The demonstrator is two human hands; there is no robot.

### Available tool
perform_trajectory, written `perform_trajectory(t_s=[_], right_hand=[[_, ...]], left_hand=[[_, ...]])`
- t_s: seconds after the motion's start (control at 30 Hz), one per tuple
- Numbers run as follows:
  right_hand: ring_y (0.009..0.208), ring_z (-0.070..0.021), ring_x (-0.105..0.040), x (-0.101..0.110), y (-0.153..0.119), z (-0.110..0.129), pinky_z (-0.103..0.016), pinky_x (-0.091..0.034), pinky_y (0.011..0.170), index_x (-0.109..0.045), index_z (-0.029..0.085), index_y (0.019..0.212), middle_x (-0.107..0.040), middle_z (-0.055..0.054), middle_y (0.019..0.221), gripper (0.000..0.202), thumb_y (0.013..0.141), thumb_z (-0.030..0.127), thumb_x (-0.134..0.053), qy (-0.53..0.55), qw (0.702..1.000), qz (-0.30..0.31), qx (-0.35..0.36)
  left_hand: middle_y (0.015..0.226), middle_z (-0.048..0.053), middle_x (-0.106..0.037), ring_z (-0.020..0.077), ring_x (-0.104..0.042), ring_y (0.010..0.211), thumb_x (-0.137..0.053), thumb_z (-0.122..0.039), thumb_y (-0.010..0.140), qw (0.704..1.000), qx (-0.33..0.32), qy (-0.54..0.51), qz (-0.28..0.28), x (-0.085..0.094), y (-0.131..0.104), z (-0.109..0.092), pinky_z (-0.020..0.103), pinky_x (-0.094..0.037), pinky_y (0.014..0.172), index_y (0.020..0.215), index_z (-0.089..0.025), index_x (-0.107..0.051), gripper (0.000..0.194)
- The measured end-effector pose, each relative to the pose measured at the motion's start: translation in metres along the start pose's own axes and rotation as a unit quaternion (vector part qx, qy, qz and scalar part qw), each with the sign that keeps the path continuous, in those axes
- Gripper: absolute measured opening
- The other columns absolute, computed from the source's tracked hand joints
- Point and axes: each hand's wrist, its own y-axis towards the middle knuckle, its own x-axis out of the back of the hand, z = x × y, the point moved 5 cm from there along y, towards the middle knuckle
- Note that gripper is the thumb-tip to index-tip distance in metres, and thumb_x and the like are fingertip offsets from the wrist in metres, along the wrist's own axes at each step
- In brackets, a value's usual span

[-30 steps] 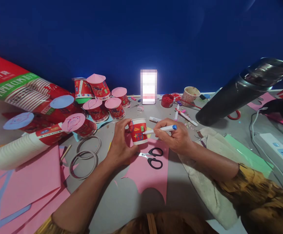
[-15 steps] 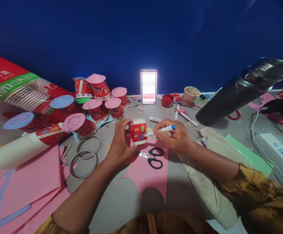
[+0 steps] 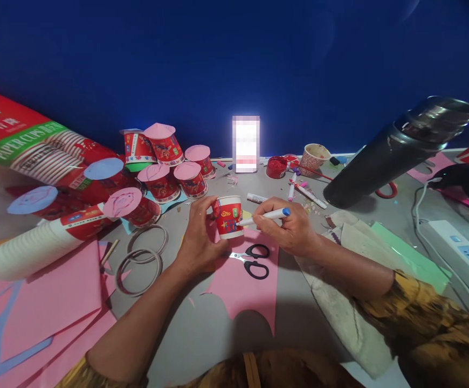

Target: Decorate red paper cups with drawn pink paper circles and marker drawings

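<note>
A red and white paper cup (image 3: pixel 229 213), a little tilted, is held in my left hand (image 3: pixel 199 231), whose fingers and thumb wrap its left side. My right hand (image 3: pixel 287 226) grips a white marker (image 3: pixel 273 214) with a blue end; its tip touches or almost touches the right of the cup's front. Blue lines show on the cup beside the tip. Below both hands, black-handled scissors (image 3: pixel 256 261) lie partly open on a pink sheet (image 3: pixel 254 296) with curved cut edges.
Several red cups with pink or blue paper tops (image 3: pixel 153 173) stand at the left, beside a stack of cups (image 3: pixel 20 250) and tape rings (image 3: pixel 139 274). A black flask (image 3: pixel 380 161), a cloth (image 3: pixel 339 291) and a power strip (image 3: pixel 461 248) are right. Markers (image 3: pixel 309 194) lie behind my hands.
The blue marks on the cup look slightly fuller, and the marker tip has shifted slightly left. Both hands keep their grips.
</note>
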Motion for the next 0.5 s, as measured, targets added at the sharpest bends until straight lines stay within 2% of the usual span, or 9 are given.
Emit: perform_trajectory(t_s=[0.13,0.27,0.5], right_hand=[[0.056,-0.0106,-0.059,-0.0004,-0.0004,-0.001,-0.023,-0.044,0.059,-0.068,0.02,0.079,-0.071,0.001,0.069,0.015,0.092,0.024,-0.061,0.007,1.0,0.012,-0.008],[0.059,-0.0112,-0.061,0.0026,-0.0021,-0.0032,-0.023,-0.046,0.061,-0.067,0.02,0.081,-0.07,0.001,0.07,0.014,0.093,0.026,-0.062,0.029,0.999,-0.022,-0.019],[0.06,-0.0125,-0.062,-0.0001,-0.0047,-0.008,-0.025,-0.048,0.061,-0.069,0.019,0.088,-0.07,0.0,0.072,0.014,0.094,0.03,-0.063,0.044,0.998,-0.018,-0.049]], left_hand=[[0.143,0.011,-0.048,0.0308,-0.051,0.135,-0.068,-0.011,0.067,1.0,-0.001,-0.002,0.004,0.0004,0.0002,-0.0001,0.05,-0.057,0.104,0.142,-0.026,-0.043,0.081],[0.142,0.011,-0.049,0.0313,-0.051,0.135,-0.067,-0.011,0.067,1.0,-0.011,0.025,-0.009,0.0028,0.0006,-0.0037,0.05,-0.057,0.104,0.144,-0.027,-0.043,0.082],[0.145,0.013,-0.045,0.0336,-0.044,0.14,-0.065,-0.017,0.072,0.997,-0.03,0.072,-0.009,0.0034,0.0001,-0.0026,0.055,-0.049,0.111,0.15,-0.025,-0.039,0.083]])
